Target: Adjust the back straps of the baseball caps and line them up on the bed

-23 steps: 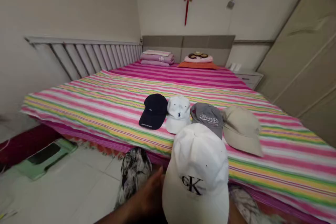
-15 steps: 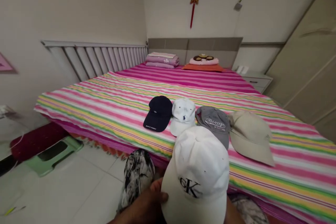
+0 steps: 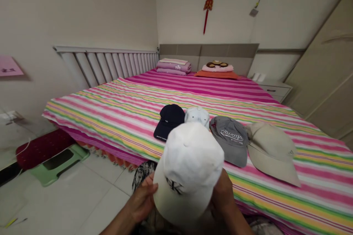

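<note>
Two hands hold a white CK baseball cap (image 3: 187, 169) up just short of a striped bedspread (image 3: 116, 112).
Beyond the hands, four more caps lie in a row on the bedspread: a navy cap (image 3: 168, 122), a white cap (image 3: 197, 115), a grey cap (image 3: 229, 141) and a beige cap (image 3: 271, 154). The held cap blocks part of the navy and white ones from this side. Well left of the hands, a green stool (image 3: 59, 163) sits on the tiled floor. The left hand (image 3: 142, 198) is part open, fingers spread and curved against the cap's side. The right hand (image 3: 223, 194) presses the opposite side, its fingers hidden behind the cap, so how far they close cannot be told.
</note>
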{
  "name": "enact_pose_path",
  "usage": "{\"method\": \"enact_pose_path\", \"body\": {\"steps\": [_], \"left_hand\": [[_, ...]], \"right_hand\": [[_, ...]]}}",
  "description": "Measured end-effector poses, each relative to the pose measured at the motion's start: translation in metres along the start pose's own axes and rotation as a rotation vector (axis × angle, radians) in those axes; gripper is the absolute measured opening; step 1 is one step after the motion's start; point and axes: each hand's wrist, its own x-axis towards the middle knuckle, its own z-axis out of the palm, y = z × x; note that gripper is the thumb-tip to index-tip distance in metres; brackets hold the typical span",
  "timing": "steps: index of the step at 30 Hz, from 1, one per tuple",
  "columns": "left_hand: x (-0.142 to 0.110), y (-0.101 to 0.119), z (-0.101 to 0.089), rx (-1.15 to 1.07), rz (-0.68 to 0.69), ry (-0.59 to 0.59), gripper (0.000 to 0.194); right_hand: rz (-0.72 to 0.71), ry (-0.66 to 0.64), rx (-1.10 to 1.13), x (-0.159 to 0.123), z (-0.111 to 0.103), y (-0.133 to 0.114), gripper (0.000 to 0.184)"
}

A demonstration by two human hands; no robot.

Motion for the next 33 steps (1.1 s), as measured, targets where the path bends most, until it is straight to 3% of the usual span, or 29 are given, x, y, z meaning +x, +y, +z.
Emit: {"method": "enact_pose_path", "body": {"steps": [3, 9, 14, 23, 33], "left_hand": [[0.014, 0.039, -0.009, 0.033, 0.131, 0.105, 0.050], [0.057, 0.120, -0.030, 0.028, 0.450, 0.331, 0.045], [0.099, 0.163, -0.050, -0.047, 0.523, 0.607, 0.038], [0.148, 0.184, -0.088, -0.019, 0.433, 0.845, 0.021], [0.156, 0.186, -0.101, 0.263, 0.419, 0.920, 0.018]], "right_hand": [[-0.128, 0.003, -0.107, -0.002, -0.002, 0.008, 0.027], [0.007, -0.042, -0.203, -0.018, 0.005, 0.031, 0.026], [-0.014, -0.008, -0.210, -0.025, 0.013, 0.037, 0.024], [-0.011, -0.030, -0.178, -0.025, 0.013, 0.038, 0.021], [0.007, -0.047, -0.122, -0.023, 0.010, 0.035, 0.019]]}}
